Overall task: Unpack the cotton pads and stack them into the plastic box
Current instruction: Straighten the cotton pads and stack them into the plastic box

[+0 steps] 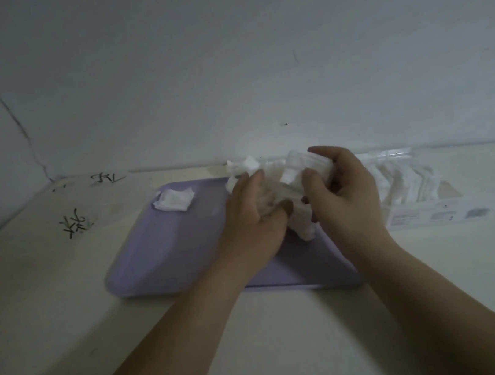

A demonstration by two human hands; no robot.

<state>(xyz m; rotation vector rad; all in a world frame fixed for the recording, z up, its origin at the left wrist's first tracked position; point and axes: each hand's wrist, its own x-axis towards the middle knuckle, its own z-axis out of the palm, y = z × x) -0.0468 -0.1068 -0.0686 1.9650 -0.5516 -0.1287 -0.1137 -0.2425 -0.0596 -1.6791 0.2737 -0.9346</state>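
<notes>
**Both grips holding the cotton pads over the tray**

The left grip (251, 219) and the right grip (346, 191) are meeting above the far right part of the lilac tray (169, 250). Both are clasping one crumpled bundle of cotton pads (274, 183). The left grip's fingers are curling round the bundle's left side. The right grip is pinching its upper end between thumb and fingers, and the lower end is hanging between the palms towards the tray. Any wrapper on it is too blurred to tell.

The clear plastic box (395, 153) is standing just right of the right grip, against the wall (221, 62), with white pads leaning inside. A few loose pads (174, 200) are lying at the tray's far left corner. The tray's near half and the bench (47, 297) to its left are lying open, while the wall is closing off the far side.
</notes>
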